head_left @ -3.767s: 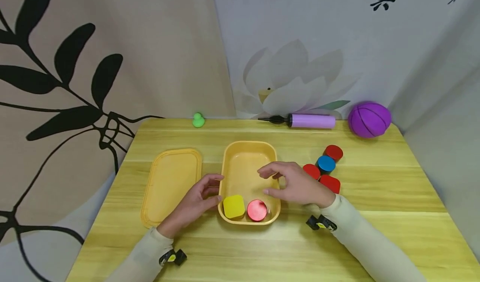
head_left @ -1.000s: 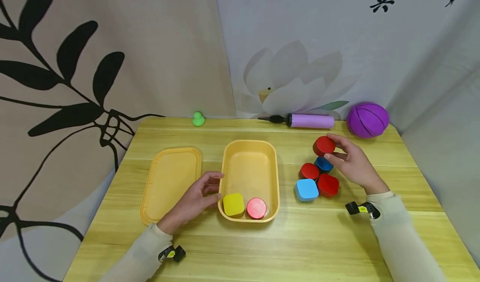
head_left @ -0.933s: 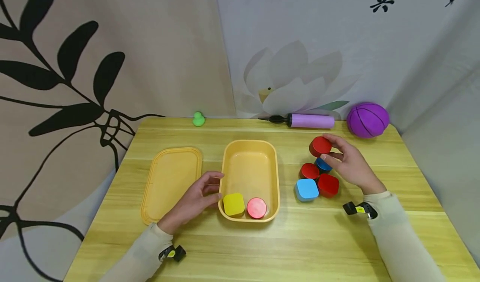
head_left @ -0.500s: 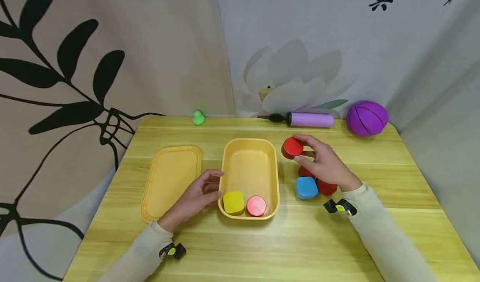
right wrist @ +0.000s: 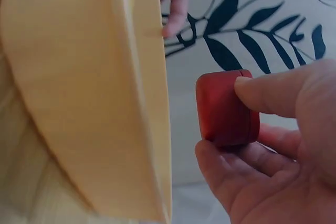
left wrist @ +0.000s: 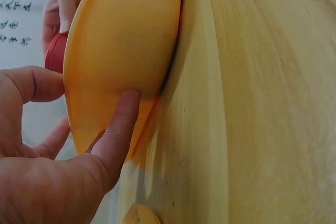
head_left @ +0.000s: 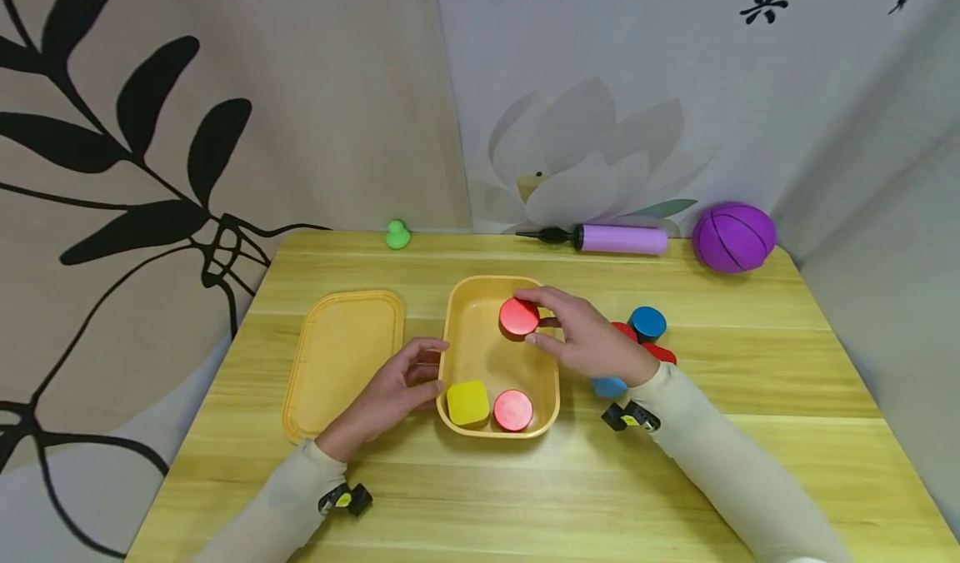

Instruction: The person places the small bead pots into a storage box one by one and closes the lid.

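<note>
In the head view, my right hand (head_left: 592, 342) pinches a small round red tin (head_left: 519, 318) between thumb and fingers, above the back right part of a yellow-orange plastic box (head_left: 497, 440). A seam near one end of the red tin (right wrist: 223, 108) shows in the right wrist view. My left hand (head_left: 392, 392) rests against the box's left side; the thumb (left wrist: 123, 121) lies along the outer wall and a fingertip touches the rim. Inside the box, at the near end, sit a yellow square tin (head_left: 468, 403) and a pinkish-red round tin (head_left: 513, 411).
Right of the box stand a blue round tin (head_left: 647, 323), red ones (head_left: 662, 353) and a light blue one (head_left: 609, 387), partly hidden by my right arm. A matching lid (head_left: 345, 363) lies left. Behind are a green figure (head_left: 397, 235), a purple hand pump (head_left: 622, 239) and a purple ball (head_left: 733, 237).
My right hand set a light blue tin beside the others, picked up the farthest red round tin and carried it left over the box. My left hand stays at the box's side.
</note>
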Tool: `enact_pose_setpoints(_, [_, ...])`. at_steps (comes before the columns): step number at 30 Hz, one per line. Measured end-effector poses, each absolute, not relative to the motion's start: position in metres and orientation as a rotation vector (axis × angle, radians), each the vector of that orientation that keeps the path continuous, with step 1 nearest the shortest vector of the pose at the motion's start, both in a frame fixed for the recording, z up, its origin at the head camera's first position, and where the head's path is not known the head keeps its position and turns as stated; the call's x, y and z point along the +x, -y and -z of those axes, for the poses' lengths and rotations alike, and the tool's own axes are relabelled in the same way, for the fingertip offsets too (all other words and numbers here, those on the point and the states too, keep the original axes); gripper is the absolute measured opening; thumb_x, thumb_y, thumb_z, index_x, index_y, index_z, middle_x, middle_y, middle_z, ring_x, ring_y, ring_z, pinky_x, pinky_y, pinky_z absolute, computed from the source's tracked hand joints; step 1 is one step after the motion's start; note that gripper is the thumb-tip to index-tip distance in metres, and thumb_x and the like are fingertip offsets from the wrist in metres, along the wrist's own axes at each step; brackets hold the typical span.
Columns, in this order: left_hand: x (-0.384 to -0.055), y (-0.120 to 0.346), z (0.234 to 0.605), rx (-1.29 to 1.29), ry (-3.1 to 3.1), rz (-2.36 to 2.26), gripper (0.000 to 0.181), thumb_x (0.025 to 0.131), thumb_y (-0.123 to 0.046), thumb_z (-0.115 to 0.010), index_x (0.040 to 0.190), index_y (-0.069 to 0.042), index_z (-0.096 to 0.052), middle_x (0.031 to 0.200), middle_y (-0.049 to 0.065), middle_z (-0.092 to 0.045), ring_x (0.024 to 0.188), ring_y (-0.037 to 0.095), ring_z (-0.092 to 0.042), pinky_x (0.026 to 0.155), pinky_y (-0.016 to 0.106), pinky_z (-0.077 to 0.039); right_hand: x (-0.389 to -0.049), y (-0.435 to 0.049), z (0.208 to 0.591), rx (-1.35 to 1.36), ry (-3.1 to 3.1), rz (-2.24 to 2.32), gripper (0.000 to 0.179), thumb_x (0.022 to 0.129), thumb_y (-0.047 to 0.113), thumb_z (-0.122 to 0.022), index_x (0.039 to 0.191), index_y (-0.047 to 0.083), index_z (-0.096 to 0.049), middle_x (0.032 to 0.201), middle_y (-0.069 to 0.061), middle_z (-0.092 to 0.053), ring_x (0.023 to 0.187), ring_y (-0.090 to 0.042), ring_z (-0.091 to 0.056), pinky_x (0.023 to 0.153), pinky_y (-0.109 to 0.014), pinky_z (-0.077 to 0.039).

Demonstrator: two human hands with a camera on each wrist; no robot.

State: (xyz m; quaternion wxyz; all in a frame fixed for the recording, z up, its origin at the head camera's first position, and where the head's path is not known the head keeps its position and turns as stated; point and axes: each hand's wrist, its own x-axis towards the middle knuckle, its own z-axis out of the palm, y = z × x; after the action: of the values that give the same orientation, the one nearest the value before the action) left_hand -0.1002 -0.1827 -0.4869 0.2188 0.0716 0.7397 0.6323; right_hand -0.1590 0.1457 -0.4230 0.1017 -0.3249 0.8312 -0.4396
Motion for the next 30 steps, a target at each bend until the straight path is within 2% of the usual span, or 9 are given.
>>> enact_pose_setpoints(7, [-0.1, 0.181, 0.486, 0.183, -2.053, -1.739, 0.055, 0.102, -0.007, -0.067, 0.153, -0.016, -0.047, 0.147, 0.021, -0.052, 0.132, 0.038, -0.059, 0.089, 0.04, -0.064, -0.158, -0.113, 0.431, -1.09, -2.427, 1.182, 0.061, 0.1, 0.008, -0.071, 0.155, 0.001, -0.046, 0.151, -0.01, -0.057, 0.136, -0.025, -0.058, 0.105, -0.037, -0.058])
enact_pose_setpoints(15, [-0.099, 0.18, 0.482, 0.189, -2.059, -1.735, 0.054, 0.102, -0.01, -0.068, 0.151, -0.021, -0.048, 0.15, 0.018, -0.052, 0.136, 0.039, -0.057, 0.093, 0.043, -0.063, -0.156, -0.085, 0.444, -1.199, -2.431, 1.032, 0.058, 0.103, 0.016, -0.069, 0.155, 0.002, -0.046, 0.148, -0.008, -0.059, 0.133, -0.023, -0.061, 0.107, -0.039, -0.057])
enact_pose_setpoints(22, [-0.099, 0.18, 0.483, 0.198, -2.055, -1.74, 0.054, 0.101, -0.013, -0.069, 0.15, -0.022, -0.048, 0.15, 0.018, -0.052, 0.135, 0.037, -0.057, 0.093, 0.043, -0.063, -0.157, -0.081, 0.449, -1.209, -2.461, 0.936, 0.056, 0.103, 0.017, -0.069, 0.154, 0.007, -0.048, 0.147, -0.005, -0.059, 0.133, -0.02, -0.059, 0.115, -0.04, -0.05])
enact_pose_setpoints(30, [-0.1, 0.181, 0.485, 0.208, -2.047, -1.746, 0.054, 0.101, -0.009, -0.067, 0.15, -0.022, -0.048, 0.15, 0.019, -0.052, 0.133, 0.036, -0.058, 0.091, 0.042, -0.063, -0.158, -0.08, 0.458, -1.241, -2.451, 0.843, 0.055, 0.102, 0.016, -0.071, 0.152, 0.007, -0.05, 0.145, -0.007, -0.061, 0.132, -0.022, -0.06, 0.116, -0.041, -0.048])
